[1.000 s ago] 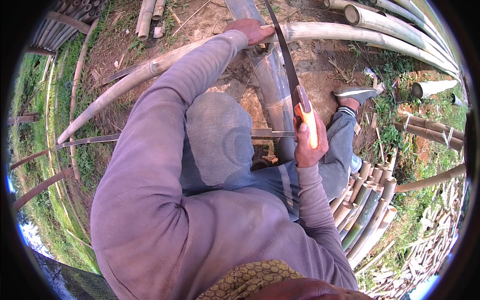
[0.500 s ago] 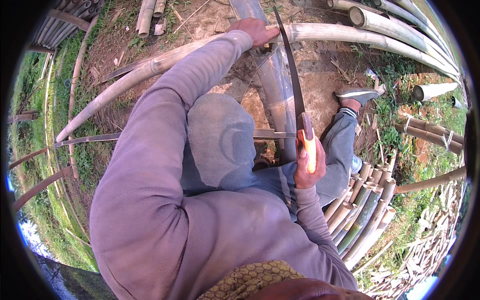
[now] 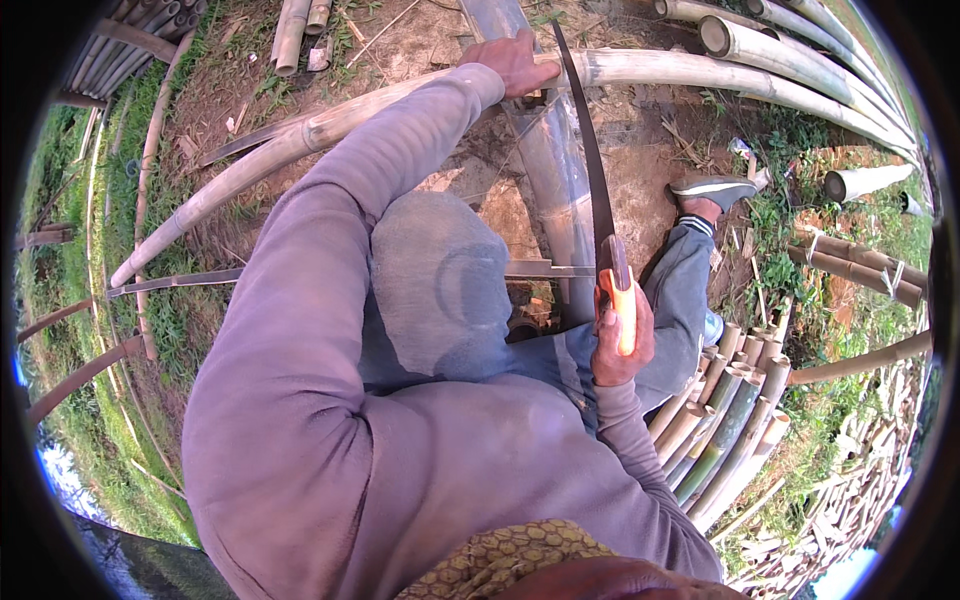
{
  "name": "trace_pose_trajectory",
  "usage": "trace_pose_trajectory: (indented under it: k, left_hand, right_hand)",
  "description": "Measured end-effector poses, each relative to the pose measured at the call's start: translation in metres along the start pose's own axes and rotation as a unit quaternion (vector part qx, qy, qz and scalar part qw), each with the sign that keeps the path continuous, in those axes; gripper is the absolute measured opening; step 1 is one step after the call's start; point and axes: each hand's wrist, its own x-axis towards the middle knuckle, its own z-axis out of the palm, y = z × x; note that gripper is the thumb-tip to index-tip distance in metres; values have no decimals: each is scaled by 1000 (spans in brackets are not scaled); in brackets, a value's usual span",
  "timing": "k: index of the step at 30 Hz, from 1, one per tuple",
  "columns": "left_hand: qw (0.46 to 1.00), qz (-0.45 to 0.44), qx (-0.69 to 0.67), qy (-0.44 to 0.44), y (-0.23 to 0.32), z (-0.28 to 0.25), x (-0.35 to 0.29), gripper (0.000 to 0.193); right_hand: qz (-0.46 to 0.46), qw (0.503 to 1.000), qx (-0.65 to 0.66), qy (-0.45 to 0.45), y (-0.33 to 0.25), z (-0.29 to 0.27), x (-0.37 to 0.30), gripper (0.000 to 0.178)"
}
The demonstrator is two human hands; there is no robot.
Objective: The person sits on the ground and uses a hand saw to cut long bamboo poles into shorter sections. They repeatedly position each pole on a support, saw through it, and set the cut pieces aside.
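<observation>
A long pale bamboo pole (image 3: 285, 148) lies crosswise in front of me. My left hand (image 3: 510, 65) is closed over it from above, the arm stretched forward. In my right hand (image 3: 622, 345) I hold a handsaw (image 3: 594, 165) by its orange and brown handle, close to my right thigh. Its long dark blade points away from me and crosses the pole just right of my left hand. The teeth and any cut are too small to make out. Under the pole a thick grey bamboo length (image 3: 560, 190) runs away from me.
Cut bamboo pieces (image 3: 730, 420) are stacked beside my right leg. More thick poles (image 3: 780, 50) lie at the far right. A dark flat strip (image 3: 180, 281) passes near my bent knee (image 3: 440, 280). Split scraps (image 3: 850, 520) cover the ground at lower right.
The saw has slid slightly back toward me, with my right hand moving a little down and right. My left hand stays on the pole.
</observation>
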Motion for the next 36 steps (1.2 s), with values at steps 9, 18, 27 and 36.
trace_pose_trajectory:
  k: [9,18,27,36]
  left_hand:
    - [997,67,-17,-15,-10,-8,7,101]
    - [992,39,95,-73,-71,-27,-40,81]
    - [991,43,128,8,-58,3,-72,52]
    - [992,85,68,-57,-77,4,-58,70]
  right_hand:
    - [-4,995,89,35,-8,90,144,40]
    - [-6,988,146,-49,-22,77,137,43]
    - [33,999,0,21,-6,75,102,23]
    - [51,998,20,27,14,28,22,18]
